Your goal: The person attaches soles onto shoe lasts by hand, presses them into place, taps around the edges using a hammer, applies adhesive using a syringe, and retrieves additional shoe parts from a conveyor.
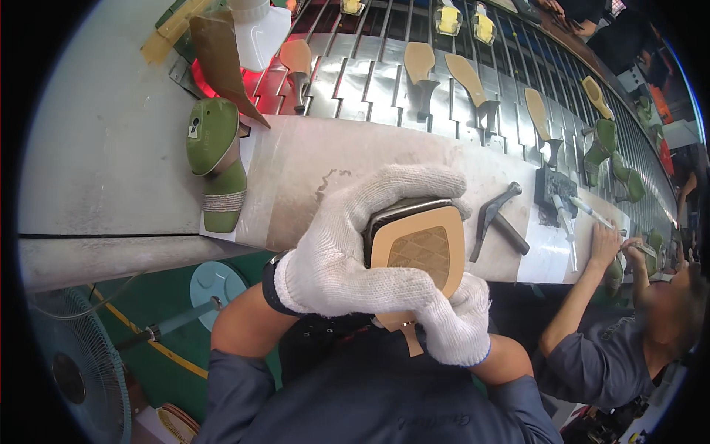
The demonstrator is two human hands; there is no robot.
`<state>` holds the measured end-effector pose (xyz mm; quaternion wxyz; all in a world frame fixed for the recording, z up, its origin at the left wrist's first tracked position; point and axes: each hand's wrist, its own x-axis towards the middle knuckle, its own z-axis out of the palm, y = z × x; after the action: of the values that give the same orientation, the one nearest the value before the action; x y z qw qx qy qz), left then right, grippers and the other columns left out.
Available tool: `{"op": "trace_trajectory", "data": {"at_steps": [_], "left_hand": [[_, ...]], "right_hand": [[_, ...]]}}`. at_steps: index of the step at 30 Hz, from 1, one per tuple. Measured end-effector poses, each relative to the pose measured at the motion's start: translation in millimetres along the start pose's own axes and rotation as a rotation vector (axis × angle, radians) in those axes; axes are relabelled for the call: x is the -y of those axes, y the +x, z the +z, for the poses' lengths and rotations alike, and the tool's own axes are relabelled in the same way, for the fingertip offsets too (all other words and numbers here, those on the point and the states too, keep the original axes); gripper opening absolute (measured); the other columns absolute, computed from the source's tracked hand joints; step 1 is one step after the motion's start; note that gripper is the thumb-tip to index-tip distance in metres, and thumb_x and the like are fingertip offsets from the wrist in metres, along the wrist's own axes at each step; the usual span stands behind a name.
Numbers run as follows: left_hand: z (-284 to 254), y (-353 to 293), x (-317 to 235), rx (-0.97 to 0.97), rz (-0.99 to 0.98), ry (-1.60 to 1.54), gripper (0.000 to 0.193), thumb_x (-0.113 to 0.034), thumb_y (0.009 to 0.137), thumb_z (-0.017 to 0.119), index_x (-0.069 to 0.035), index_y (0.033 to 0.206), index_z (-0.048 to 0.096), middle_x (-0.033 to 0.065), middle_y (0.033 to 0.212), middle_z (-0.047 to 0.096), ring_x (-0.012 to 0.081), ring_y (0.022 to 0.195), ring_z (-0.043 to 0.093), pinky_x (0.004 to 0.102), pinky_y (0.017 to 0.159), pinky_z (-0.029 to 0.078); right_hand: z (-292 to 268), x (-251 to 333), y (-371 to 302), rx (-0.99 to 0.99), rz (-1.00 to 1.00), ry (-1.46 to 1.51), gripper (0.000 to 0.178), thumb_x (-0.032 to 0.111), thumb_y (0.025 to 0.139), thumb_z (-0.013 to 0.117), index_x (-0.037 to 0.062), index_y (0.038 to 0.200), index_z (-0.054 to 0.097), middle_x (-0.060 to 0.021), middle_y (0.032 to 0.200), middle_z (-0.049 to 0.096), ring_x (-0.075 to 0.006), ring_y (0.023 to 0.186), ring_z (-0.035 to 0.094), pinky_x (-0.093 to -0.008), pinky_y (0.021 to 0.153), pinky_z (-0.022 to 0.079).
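Note:
I hold a shoe with its tan sole (452,235) turned up, just over the near edge of the bench. A darker textured patch fills the middle of the sole, and a glossy dark edge shows behind its toe end. In a white knit glove, my left hand (325,259) wraps around the toe end and side. My right hand (460,325), gloved too, closes around the narrower lower part, where a slim tan end pokes out below. On the bench to the right lies a hammer (509,228); a green shoe (222,181) stands at the left.
Beyond the bench (370,148) runs a metal slatted conveyor (362,89) carrying several tan soles with heels (420,63). A dark block (551,194) and white brushes (563,218) lie right, near a co-worker's hands (606,244). A fan (78,362) stands lower left.

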<state>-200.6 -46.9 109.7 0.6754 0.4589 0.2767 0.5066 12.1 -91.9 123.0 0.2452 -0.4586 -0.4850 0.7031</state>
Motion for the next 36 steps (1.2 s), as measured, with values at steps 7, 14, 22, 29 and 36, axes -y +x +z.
{"op": "trace_trajectory", "data": {"at_steps": [7,14,22,29,36], "left_hand": [[-5,-1,2,0.011,0.042,0.059,0.099,-0.041,0.079,0.098,0.007,0.153,0.052,0.0256,0.139,0.07,0.0312,0.133,0.069,0.0462,0.113,0.057],[1,-5,-6,-0.049,-0.042,-0.02,0.077,-0.036,0.091,0.082,0.007,0.149,0.056,0.0257,0.138,0.07,0.0315,0.13,0.07,0.0462,0.113,0.057],[7,-6,-25,-0.08,-0.133,0.021,0.061,-0.023,0.096,0.072,0.007,0.148,0.058,0.0245,0.141,0.07,0.0317,0.133,0.068,0.0462,0.116,0.054],[-6,-8,1,0.058,0.042,0.035,0.087,-0.022,0.082,0.093,0.007,0.154,0.053,0.025,0.152,0.063,0.0342,0.143,0.062,0.048,0.121,0.05],[0,-9,0,0.001,-0.031,-0.144,0.072,-0.041,0.105,0.064,0.01,0.155,0.051,0.0286,0.152,0.062,0.0377,0.143,0.061,0.0506,0.122,0.048]], "right_hand": [[9,0,2,-0.013,-0.062,0.091,0.028,0.016,0.11,0.064,-0.0035,0.12,0.081,-0.0099,0.097,0.084,-0.0104,0.084,0.076,-0.0292,0.076,0.062],[8,3,4,-0.015,-0.107,-0.004,0.027,0.017,0.109,0.064,-0.0026,0.118,0.082,-0.0082,0.095,0.084,-0.01,0.08,0.074,-0.0288,0.073,0.06],[11,0,3,0.003,-0.147,-0.014,0.03,0.02,0.111,0.063,-0.0025,0.111,0.083,-0.0038,0.081,0.078,-0.0074,0.066,0.067,-0.0262,0.06,0.054],[8,-8,1,-0.011,-0.015,0.138,0.03,0.019,0.111,0.063,-0.0029,0.109,0.083,-0.0039,0.076,0.076,-0.0023,0.053,0.059,-0.022,0.049,0.047],[4,-8,4,-0.019,-0.08,0.035,0.031,0.022,0.111,0.063,-0.0023,0.105,0.082,-0.0014,0.066,0.072,-0.003,0.051,0.06,-0.0228,0.048,0.048]]}}
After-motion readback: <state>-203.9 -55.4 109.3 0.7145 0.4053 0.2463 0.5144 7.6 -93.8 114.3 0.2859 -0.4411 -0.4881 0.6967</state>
